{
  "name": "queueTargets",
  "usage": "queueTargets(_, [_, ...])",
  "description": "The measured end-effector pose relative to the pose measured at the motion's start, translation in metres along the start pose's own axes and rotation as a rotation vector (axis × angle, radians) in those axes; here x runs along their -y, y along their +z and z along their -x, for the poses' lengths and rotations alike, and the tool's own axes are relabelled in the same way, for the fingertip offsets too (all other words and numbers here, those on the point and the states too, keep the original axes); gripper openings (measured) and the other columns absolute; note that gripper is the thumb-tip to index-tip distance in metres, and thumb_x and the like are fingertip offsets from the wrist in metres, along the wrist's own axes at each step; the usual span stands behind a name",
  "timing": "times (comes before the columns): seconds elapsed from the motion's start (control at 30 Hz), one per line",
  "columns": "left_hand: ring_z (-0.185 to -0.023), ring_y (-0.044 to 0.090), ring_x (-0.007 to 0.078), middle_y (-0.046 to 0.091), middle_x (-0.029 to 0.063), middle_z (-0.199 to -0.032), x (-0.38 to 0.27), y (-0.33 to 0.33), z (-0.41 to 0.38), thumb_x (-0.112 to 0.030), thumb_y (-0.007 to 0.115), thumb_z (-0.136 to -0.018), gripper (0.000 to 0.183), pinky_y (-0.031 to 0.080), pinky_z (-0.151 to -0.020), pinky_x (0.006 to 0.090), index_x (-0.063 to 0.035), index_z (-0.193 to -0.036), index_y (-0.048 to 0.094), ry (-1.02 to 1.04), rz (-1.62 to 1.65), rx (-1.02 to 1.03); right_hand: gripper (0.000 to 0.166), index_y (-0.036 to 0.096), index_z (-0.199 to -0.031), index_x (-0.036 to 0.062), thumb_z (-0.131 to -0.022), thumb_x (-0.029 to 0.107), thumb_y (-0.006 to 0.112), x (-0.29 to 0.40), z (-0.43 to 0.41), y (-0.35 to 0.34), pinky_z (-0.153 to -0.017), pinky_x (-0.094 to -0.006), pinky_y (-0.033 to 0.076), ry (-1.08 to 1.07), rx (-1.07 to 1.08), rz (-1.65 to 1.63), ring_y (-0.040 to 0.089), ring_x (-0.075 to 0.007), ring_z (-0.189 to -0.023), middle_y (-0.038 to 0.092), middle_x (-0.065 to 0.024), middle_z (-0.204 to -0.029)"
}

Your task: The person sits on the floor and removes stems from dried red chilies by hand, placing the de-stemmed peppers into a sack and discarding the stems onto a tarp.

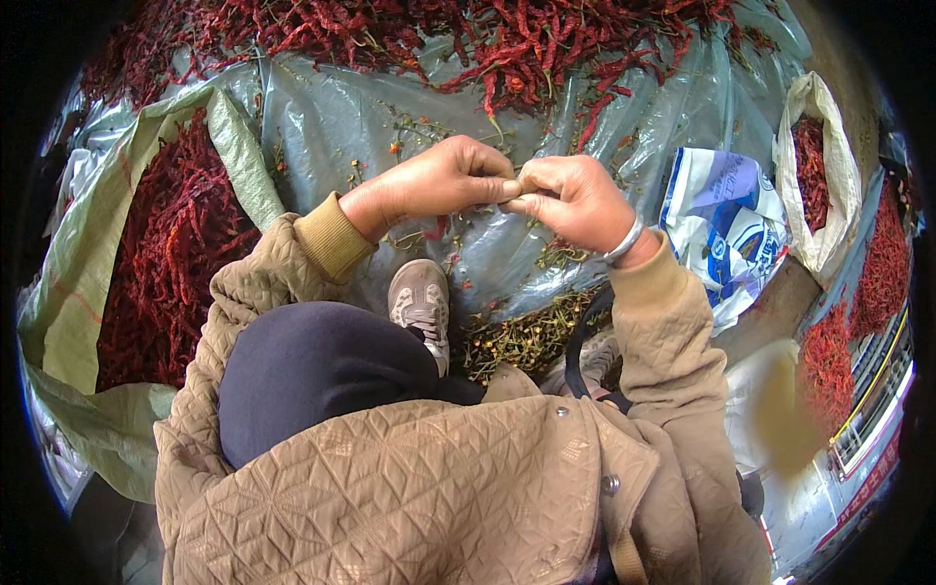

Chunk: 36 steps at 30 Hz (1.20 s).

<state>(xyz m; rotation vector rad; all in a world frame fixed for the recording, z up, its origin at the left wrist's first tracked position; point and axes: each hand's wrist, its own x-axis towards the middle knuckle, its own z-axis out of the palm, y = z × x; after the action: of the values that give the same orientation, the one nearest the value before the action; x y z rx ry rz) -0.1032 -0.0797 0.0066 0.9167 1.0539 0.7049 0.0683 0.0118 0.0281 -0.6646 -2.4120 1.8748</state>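
My left hand (464,175) and my right hand (574,191) meet in front of me, thumbs and fingertips pinched close together. Whatever lies between the fingertips is hidden, so I cannot tell if they hold anything. Both hands are above a clear plastic sheet (322,110) strewn with small stem scraps. A heap of dried red chili peppers (541,44) covers its far side. One small piece of red chili (437,228) shows below my left hand. Between my shoes lies a pile of chili stems (523,333).
At my left stands a woven sack (245,153) full of dried chilies (183,263). To the right are a blue-and-white printed plastic bag (731,219) and a smaller white woven sack (841,183) with chilies inside. More red chilies (877,270) lie at the far right.
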Motion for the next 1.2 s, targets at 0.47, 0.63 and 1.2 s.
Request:
queueTargets(0.47, [-0.050, 0.033, 0.0032, 0.044, -0.0043, -0.064, 0.031, 0.013, 0.008, -0.023, 0.055, -0.085, 0.022, 0.026, -0.043, 0.0185, -0.0015, -0.091, 0.055, -0.142, 0.460, -0.136, 0.028, 0.060, -0.071, 0.0004, -0.075, 0.028, 0.065, -0.091, 0.000, -0.024, -0.056, -0.0311, 0.045, 0.484, -0.411, 0.414, 0.057, -0.0173, -0.059, 0.061, -0.0115, -0.065])
queueTargets(0.63, [-0.048, 0.033, 0.0025, 0.044, -0.0057, -0.064, 0.044, 0.016, -0.008, -0.019, 0.056, -0.085, 0.019, 0.026, -0.042, 0.0185, -0.0022, -0.093, 0.056, -0.195, 0.518, -0.293, 0.024, 0.059, -0.066, 0.0016, -0.073, 0.024, 0.062, -0.131, -0.008, -0.032, -0.053, -0.0352, 0.045, 0.427, -0.629, 0.637, 0.059, -0.0282, -0.058, 0.059, -0.0175, -0.063])
queueTargets(1.2, [-0.047, 0.038, 0.0028, 0.053, -0.0013, -0.067, 0.026, 0.010, -0.016, -0.023, 0.046, -0.090, 0.015, 0.027, -0.042, 0.0173, -0.0094, -0.094, 0.051, -0.118, 0.615, -0.383, 0.030, 0.058, -0.066, 0.0030, -0.070, 0.031, 0.068, -0.105, -0.073, -0.024, -0.052, -0.0382, 0.042, 0.299, -0.777, 0.475, 0.054, -0.0314, -0.055, 0.058, -0.0161, -0.062])
